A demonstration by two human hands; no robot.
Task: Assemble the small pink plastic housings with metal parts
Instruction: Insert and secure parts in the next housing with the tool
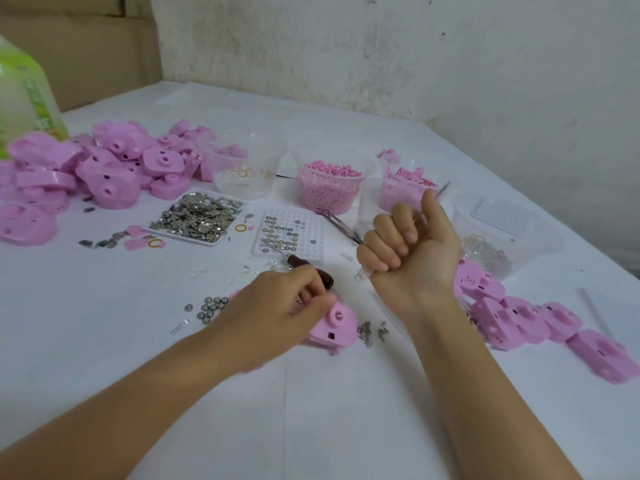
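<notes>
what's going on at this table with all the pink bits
A person is putting small housings together on a table. The left hand holds one pink housing down on it, fingers pinched at its top. The right hand is raised, curled round a thin clear tool. A pile of housings lies at the left, a row of housings at the right, and a tray of metal pieces behind.

Both bare forearms reach in from the near edge of the white worktop. The left hand lies palm down, its fingers curled round a small pink plastic housing. The right hand is raised above the worktop, palm turned upward, its fingers curled round a slim clear-handled tool.
</notes>
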